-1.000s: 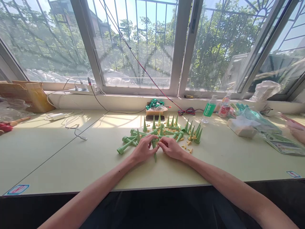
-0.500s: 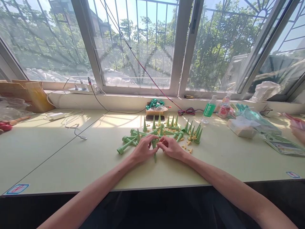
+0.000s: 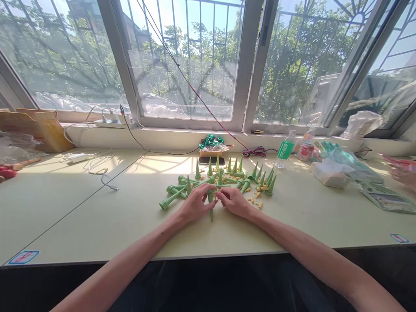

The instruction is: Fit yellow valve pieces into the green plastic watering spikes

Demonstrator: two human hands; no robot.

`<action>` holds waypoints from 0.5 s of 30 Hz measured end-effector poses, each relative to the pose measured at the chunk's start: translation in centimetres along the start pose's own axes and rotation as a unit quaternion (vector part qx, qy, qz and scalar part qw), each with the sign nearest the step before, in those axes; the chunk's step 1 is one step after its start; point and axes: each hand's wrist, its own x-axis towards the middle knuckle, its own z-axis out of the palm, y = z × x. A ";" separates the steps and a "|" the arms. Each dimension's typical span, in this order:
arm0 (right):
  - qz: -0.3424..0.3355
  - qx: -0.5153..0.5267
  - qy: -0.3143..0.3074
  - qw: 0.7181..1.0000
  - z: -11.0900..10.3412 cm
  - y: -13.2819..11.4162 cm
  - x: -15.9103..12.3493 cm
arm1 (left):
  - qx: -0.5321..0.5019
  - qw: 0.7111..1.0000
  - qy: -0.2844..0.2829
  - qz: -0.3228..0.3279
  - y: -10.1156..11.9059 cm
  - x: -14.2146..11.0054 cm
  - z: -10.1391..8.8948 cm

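My left hand (image 3: 195,205) is closed around a green plastic watering spike (image 3: 211,214), its tip pointing down toward me. Beside the spike, my right hand (image 3: 235,202) pinches at a small yellow valve (image 3: 215,195), mostly hidden by the fingertips. Several more green spikes surround my hands on their far side. Some stand point up, like the spike (image 3: 271,187) at the right, while others lie flat, like the spike (image 3: 171,200) at the left. Loose yellow valves (image 3: 259,205) are scattered among them and to the right.
A phone (image 3: 211,160) and a small box (image 3: 213,153) sit behind the spikes. Toward the right are a bottle (image 3: 286,149), a can (image 3: 305,151), a tissue pack (image 3: 329,174) and plastic bags (image 3: 365,169). Another person's hand (image 3: 404,173) shows at the right edge. White cables (image 3: 102,172) lie left.
My right fingertips have shifted slightly at the side of the spike, while my left hand stays in place. At the right edge, the other person's hand and a pinkish item have moved.
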 end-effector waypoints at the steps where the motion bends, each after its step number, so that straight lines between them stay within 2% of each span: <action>1: 0.001 0.003 0.001 1.000 0.0 0.0 0.0 | 0.001 1.000 0.004 -0.001 0.0 0.0 0.0; 15: -0.024 -0.014 -0.007 1.000 -0.2 -0.2 0.0 | -0.011 1.000 -0.009 -0.008 0.1 0.0 -0.1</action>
